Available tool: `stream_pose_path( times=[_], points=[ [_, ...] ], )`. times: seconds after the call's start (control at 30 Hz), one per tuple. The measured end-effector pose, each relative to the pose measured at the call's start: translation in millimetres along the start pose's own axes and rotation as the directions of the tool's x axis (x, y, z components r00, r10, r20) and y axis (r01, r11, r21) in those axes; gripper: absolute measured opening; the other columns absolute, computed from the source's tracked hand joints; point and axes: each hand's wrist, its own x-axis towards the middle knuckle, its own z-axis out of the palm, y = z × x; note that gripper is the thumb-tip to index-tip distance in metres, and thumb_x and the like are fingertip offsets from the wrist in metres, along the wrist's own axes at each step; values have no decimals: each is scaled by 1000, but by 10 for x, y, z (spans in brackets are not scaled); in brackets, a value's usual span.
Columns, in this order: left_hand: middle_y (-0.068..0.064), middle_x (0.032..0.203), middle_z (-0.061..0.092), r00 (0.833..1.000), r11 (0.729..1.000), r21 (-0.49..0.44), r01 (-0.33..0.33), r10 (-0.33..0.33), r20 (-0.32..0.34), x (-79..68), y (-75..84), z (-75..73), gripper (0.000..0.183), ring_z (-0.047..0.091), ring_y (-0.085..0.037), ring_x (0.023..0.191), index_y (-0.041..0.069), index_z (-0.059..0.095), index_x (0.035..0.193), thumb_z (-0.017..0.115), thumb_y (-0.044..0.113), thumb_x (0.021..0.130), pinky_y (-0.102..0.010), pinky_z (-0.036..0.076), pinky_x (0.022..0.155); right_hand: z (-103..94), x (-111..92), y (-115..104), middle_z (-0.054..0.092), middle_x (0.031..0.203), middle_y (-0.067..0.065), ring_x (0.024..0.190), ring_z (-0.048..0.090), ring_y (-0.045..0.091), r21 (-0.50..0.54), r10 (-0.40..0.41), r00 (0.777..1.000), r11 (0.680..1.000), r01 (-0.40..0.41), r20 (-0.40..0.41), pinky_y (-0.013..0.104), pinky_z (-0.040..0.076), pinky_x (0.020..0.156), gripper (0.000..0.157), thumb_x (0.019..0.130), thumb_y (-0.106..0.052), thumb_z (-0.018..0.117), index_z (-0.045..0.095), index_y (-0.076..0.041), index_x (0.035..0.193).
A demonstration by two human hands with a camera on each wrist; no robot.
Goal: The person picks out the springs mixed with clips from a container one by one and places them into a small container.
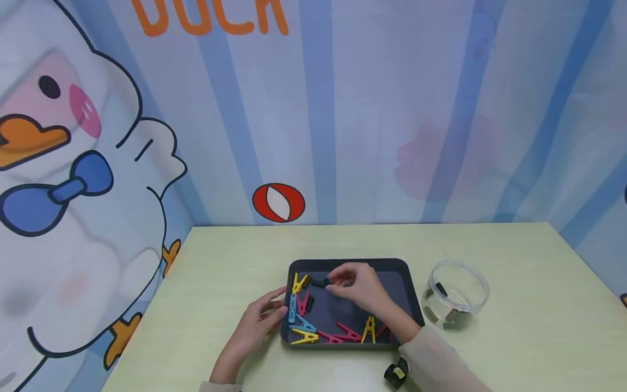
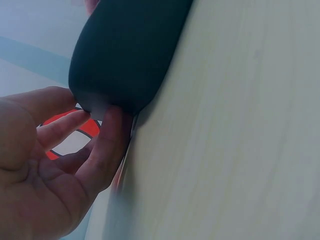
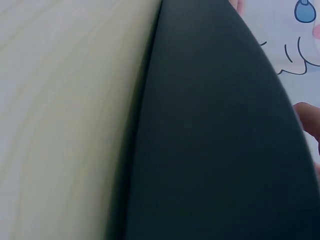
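My right hand (image 1: 360, 286) reaches over the dark grey tray (image 1: 352, 263), its thumb and fingertips pinching a small black piece (image 1: 327, 282). Another small black ribbed piece (image 1: 318, 283) lies right beside those fingertips. At the tray's left side, my left hand (image 1: 257, 321) rests its fingertips against the outer wall. The left wrist view has these fingers at the tray's rounded corner (image 2: 125, 65). Yellow (image 1: 299, 283), blue (image 1: 292, 308) and pink clothespins (image 1: 302, 304) lie along the tray's left and near sides. The tray wall (image 3: 210, 125) hides most of the right hand in the right wrist view.
Right of the tray stands a clear round container (image 1: 458, 296) with several small black and brown pieces in it. A black object with a yellow patch (image 1: 397, 373) lies by the right sleeve. Behind the pale table (image 1: 235, 245) hangs a printed cloth (image 1: 362, 109).
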Motion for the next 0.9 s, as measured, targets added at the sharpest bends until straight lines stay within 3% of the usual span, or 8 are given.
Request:
stream_pose_path(
  times=[0.23, 0.53, 0.9],
  points=[
    [-22, 130, 60, 1000, 1000, 2, 2, -2, 2, -3, -5, 6, 48, 63, -30, 110, 11, 50, 147, 61, 21, 101, -38, 58, 83, -14, -89, -421, 70, 89, 18, 81, 67, 35, 9, 10, 1000, 1000, -10, 15, 24, 55, 67, 13, 86, 4, 74, 72, 7, 98],
    [-21, 130, 60, 1000, 1000, 17, -6, 6, -3, -11, 14, -1, 47, 63, -31, 111, 11, 51, 147, 60, 19, 101, -39, 57, 84, 102, 51, 19, 71, 91, 12, 81, 67, 27, 25, 11, 1000, 1000, -12, 24, 25, 56, 67, 21, 86, -3, 78, 72, 6, 103],
    [-21, 130, 60, 1000, 1000, 10, -2, 2, 3, -6, 8, -6, 48, 63, -32, 111, 11, 50, 147, 60, 20, 101, -39, 57, 86, 195, 90, 13, 71, 91, 10, 79, 67, 20, -13, 2, 998, 1000, -1, 61, 24, 57, 68, 23, 83, -7, 80, 73, 5, 102]
  ],
)
